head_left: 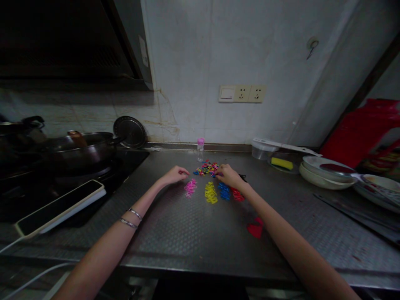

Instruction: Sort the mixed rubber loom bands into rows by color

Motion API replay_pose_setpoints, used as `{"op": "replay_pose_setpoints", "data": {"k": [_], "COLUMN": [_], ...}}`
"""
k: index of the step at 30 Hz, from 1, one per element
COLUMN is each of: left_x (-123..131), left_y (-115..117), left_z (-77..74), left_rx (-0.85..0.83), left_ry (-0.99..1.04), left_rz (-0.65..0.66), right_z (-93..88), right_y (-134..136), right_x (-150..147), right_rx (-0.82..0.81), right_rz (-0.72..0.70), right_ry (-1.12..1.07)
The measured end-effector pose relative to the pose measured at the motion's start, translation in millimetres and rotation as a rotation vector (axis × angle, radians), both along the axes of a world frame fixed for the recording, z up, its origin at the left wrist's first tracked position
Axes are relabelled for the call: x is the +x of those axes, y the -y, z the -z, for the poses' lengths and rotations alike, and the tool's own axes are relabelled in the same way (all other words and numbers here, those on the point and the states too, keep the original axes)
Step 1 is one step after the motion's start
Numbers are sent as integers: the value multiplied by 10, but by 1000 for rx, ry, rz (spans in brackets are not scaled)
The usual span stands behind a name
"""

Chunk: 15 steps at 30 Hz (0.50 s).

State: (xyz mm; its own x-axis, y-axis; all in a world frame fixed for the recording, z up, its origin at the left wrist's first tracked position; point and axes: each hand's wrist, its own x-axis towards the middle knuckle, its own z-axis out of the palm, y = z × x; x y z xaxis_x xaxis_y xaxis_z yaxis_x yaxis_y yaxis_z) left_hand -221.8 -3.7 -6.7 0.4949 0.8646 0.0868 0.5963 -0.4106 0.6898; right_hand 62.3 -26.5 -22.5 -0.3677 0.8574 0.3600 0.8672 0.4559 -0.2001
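A loose heap of small mixed-colour rubber bands (206, 168) lies towards the back of the metal counter. My right hand (229, 176) is at the heap's right side, fingers pinched together; whatever is between the tips is too small to make out. Left of the heap, my left hand (174, 175) hovers with its fingers bent and close together, their contents unclear. In front are single-colour piles: pink bands (190, 188) near my left hand, yellow bands (211, 193), blue bands (224, 191) and red bands (237, 195). Black bands (243, 178) are partly hidden behind my right wrist.
Behind the heap stands a clear bottle with a pink cap (200, 150). A red piece (255, 228) lies beside my right forearm. Rightward are a plastic tub (262, 151), a yellow sponge (281, 163) and stacked bowls (325, 177). Leftward are a phone (61, 207) and a pan (84, 150).
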Motion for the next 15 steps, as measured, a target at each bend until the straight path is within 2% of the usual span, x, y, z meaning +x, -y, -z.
{"op": "replay_pose_setpoints", "data": {"k": [8,15], "left_x": [4,12], "left_y": [-8,12], "left_z": [13,-9], "left_rx": [18,11], "left_ry": [30,59], "left_rz": [-32,-54], "right_z": [-26,-39], "right_y": [-30,-72], "right_x": [-103,-96], "right_rx": [2,17], "right_rz": [24,-1], "right_ry": [78,-30]}}
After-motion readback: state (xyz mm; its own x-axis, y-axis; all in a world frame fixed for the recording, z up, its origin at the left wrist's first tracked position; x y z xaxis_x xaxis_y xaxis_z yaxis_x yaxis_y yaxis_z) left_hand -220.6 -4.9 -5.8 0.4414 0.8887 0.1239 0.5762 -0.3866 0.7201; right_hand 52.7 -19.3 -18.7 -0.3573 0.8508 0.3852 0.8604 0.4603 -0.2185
